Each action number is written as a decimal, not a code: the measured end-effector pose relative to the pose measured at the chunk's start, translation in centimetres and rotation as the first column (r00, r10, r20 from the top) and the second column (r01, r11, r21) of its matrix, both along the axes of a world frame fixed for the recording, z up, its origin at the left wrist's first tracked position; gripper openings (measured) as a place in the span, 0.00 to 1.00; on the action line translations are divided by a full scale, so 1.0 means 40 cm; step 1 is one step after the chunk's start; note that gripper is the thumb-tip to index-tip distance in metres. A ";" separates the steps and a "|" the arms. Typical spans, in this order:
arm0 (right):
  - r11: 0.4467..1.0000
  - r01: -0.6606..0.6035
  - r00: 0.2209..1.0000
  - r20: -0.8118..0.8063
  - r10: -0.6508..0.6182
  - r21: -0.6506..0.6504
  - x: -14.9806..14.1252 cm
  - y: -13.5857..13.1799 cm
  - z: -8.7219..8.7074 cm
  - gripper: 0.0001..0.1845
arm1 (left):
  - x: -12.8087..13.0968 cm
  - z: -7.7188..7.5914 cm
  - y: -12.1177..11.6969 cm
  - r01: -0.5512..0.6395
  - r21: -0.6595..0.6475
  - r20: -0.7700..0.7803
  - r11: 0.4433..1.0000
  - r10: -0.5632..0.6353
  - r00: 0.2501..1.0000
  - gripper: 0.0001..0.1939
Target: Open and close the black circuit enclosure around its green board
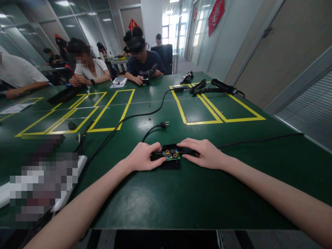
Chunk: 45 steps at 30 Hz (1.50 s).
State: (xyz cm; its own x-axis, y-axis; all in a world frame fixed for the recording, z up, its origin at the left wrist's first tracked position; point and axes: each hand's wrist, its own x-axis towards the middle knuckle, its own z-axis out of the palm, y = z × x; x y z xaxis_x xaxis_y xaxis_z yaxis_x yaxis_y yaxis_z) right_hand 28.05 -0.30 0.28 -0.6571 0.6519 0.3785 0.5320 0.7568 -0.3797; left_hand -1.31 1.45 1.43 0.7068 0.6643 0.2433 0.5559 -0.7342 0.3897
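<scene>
Green circuit board [172,156], bearing two copper-coloured rings, lies over a black case [169,166] on the dark green table [135,207], between the two hands. Just left of the board, the left hand [144,156] has its thumb and forefinger partly spread on either side of a black lead [157,153], the thumb tip by the board's near left corner; whether they pinch anything I cannot tell. Just right of the board, the right hand [207,154] has its thumb and forefinger likewise parted, the forefinger reaching the far edge of the case, the thumb close to the board's end; its grip too I cannot make out. A black plug [164,125] lies beyond the board, and a black cable [259,139] stretches away to the board's right. Farther beyond the board, to the right, a black corded device [223,86] lies across yellow tape outlines [204,123]. Well to the board's left is a white-edged object [81,164], mostly blurred out. Farthest from the board, a person in a dark shirt [147,62] sits across the table, holding a black tool [153,70].
</scene>
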 end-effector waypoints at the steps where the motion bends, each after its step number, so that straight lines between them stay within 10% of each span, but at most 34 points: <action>1: 1.000 -0.009 1.000 -0.005 0.009 0.009 0.001 0.002 -0.001 0.18 | -0.003 0.001 0.001 0.007 -0.014 0.006 1.000 -0.007 1.000 0.11; 18: 1.000 0.004 0.998 0.055 -0.005 0.008 -0.004 0.006 -0.017 0.34 | -0.024 0.009 0.009 0.002 -0.075 0.000 0.997 -0.002 1.000 0.15; 45: 0.992 0.126 0.992 0.023 -0.127 0.023 -0.045 -0.018 -0.028 0.33 | 0.013 -0.003 -0.006 -0.129 0.009 -0.082 0.992 0.129 0.988 0.24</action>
State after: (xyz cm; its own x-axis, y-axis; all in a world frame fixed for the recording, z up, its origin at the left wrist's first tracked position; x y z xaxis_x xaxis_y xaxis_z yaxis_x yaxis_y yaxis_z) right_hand 26.25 -1.01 -0.84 -0.5792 0.7223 0.3779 0.6329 0.6906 -0.3500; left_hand -0.77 1.22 1.33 0.6328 0.7506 0.1902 0.6762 -0.6554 0.3365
